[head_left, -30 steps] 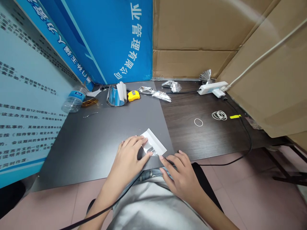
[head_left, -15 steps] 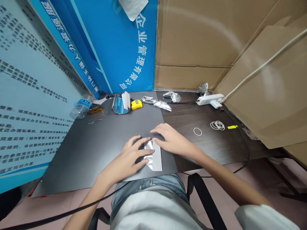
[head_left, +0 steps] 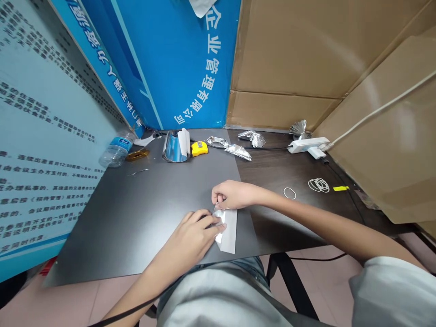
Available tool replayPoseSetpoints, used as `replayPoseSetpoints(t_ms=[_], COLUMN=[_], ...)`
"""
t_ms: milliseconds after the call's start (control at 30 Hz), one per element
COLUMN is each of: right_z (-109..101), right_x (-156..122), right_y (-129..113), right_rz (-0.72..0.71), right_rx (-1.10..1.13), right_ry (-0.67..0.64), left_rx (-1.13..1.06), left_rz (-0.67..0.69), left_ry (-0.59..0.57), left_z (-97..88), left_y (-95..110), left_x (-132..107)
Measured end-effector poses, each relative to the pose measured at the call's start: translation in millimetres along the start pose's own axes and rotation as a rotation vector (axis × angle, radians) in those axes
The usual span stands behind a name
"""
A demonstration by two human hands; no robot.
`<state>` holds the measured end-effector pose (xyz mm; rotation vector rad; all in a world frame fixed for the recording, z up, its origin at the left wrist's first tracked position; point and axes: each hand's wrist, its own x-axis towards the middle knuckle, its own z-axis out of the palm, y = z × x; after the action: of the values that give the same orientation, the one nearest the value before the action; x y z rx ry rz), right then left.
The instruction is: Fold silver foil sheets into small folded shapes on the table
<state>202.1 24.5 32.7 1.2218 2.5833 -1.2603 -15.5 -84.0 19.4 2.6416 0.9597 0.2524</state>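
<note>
Foil sheet (head_left: 221, 240) lies on the table (head_left: 136, 218) under the left hand (head_left: 197, 230), on the near side of the right hand (head_left: 232, 194), its white strip (head_left: 231, 231) showing past the left fingertips. Left fingers rest slightly apart, gripping nothing; right fingers curl together at the sheet's far end, whether pinching it I cannot tell. For neat work, the left fingertips should bear down evenly close by the right hand, so the foil neither creeps nor wrinkles.

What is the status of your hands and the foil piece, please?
Left hand resting on the foil piece. Right hand curled at its far end. White strip showing along its right side. Yellow tape measure farther back.
</note>
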Motion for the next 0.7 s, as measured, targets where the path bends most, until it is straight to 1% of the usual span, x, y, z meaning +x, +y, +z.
replayPoseSetpoints(t_ms=[67,167,233,400,500,633,700], right_z=[0.8,6.5,12.5,29.5,37.1,43.6,46.3], right_x=[-2.3,-11.7,-19.3,-32.4,-37.6,-44.8,-48.0], right_y=[2.3,5.5,6.9,8.3,9.1,10.6,11.9], right_rz=[-0.072,-0.206,-0.264,-0.335,-0.366,-0.412,-0.409], right_rx=[0.008,-0.009,-0.033,-0.141,-0.216,-0.222,-0.191], right_ry=[0.03,0.127,0.189,0.329,0.404,0.442,0.458], left_rx=[-0.014,-0.042,-0.065,-0.14,-0.141,-0.14,-0.132], left_rz=[-0.02,-0.052,-0.074,-0.143,-0.179,-0.254,-0.263], left_ry=[0.029,0.085,0.115,0.171,0.19,0.25,0.262], left_z=[3.4,10.5,15.0,20.3,21.1,23.9,25.5], left_y=[-0.2,0.6,2.0,6.8,8.7,10.0,10.8], left_x=[1.8,3.4,3.4,2.2,2.1,1.9,2.0])
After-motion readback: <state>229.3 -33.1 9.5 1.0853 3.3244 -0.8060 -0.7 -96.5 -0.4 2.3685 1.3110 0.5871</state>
